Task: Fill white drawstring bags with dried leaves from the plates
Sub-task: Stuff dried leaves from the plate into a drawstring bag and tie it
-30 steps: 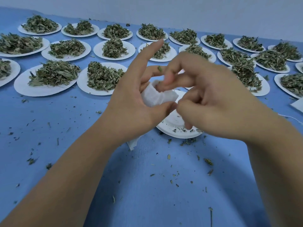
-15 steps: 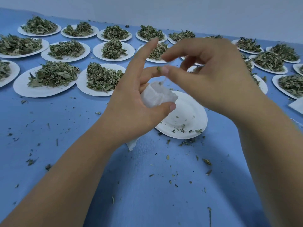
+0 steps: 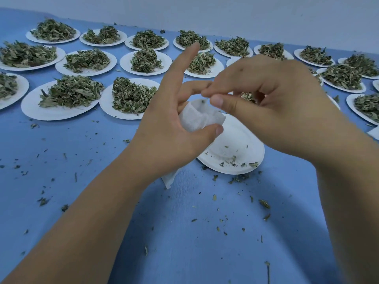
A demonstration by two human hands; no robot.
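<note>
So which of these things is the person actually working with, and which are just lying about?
In the job:
white drawstring bag, gripped by the left hand
right hand, pinching leaf bits over the bag's mouth
nearly emptied plate beneath
heaped plates of dried leaves, waiting

Lying about:
leaf crumbs on the blue tablecloth
white scrap at the right edge, unclear what

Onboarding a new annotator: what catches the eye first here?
Centre frame, the left hand holds a small white bag open while the right hand pinches just above its mouth. Behind them, rows of white plates heaped with dried leaves fill the far side of the blue table; the nearest plate holds only crumbs.
</note>
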